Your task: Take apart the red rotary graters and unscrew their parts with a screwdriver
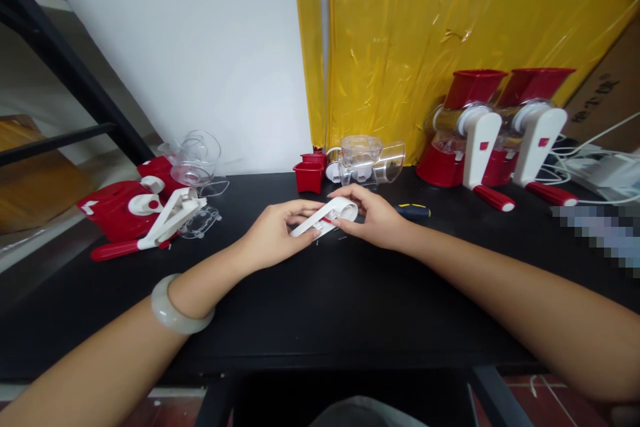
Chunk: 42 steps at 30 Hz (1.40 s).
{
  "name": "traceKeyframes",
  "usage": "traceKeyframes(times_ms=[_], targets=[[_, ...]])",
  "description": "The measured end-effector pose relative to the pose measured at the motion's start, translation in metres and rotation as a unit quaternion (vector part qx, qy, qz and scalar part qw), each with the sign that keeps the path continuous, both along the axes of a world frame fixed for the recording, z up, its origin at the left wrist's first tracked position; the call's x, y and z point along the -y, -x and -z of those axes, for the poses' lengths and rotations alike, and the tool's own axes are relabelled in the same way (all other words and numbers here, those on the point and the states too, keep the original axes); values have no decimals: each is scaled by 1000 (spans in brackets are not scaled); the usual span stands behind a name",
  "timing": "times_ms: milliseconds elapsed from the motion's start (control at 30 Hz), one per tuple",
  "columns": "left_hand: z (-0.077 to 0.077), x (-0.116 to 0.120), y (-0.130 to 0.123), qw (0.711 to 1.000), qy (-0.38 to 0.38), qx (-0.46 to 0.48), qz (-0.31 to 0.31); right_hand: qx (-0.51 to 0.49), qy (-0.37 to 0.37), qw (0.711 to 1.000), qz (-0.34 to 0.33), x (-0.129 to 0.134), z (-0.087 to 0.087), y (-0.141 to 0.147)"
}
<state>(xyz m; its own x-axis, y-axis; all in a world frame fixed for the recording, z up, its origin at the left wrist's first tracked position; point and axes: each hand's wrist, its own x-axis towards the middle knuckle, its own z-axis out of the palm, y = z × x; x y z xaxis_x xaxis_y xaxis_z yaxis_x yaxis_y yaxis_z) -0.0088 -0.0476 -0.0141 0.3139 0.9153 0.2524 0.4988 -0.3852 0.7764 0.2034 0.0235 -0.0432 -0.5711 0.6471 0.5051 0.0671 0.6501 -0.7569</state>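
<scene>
A white plastic crank arm (345, 208) with a small red piece inside is held between both hands above the black table (320, 307). My left hand (280, 230) grips its narrow lower-left end, thumb along the near edge. My right hand (367, 217) closes on its wide rounded end, fingers over the top and thumb at the near side. A dark screwdriver handle with yellow marks (414, 211) lies just right of my right hand, partly hidden behind it.
Two red-and-white hand-crank machines (483, 140) stand at the back right, beside white cables (560, 163). Clear plastic parts (361, 159) and a red hopper (309, 175) sit behind my hands. Red machine bodies (120, 210) with a crank handle lie at the left.
</scene>
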Motion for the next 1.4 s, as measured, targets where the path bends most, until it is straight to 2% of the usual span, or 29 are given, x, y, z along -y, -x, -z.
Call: traceKeyframes(times_ms=[233, 367, 533, 733, 1000, 1233, 1400], targets=[[-1, 1, 1, 998, 16, -53, 10, 19, -30, 999, -16, 3, 1, 0], [1, -1, 3, 995, -18, -93, 24, 33, -44, 998, -30, 4, 4, 0], [-1, 0, 3, 983, -60, -173, 2, 49, -64, 996, -45, 5, 6, 1], [-4, 3, 0, 980, -77, -184, 1, 76, -61, 993, -62, 5, 1, -3], [-2, 2, 2, 973, -102, -206, -12, 238, -119, 962, -67, -3, -12, -18], [-3, 2, 1, 978, -98, -185, 7, 249, -135, 959, -17, -9, -2, -14], [-4, 2, 0, 978, -93, -186, -22, 253, -139, 957, -19, -14, -14, -20]])
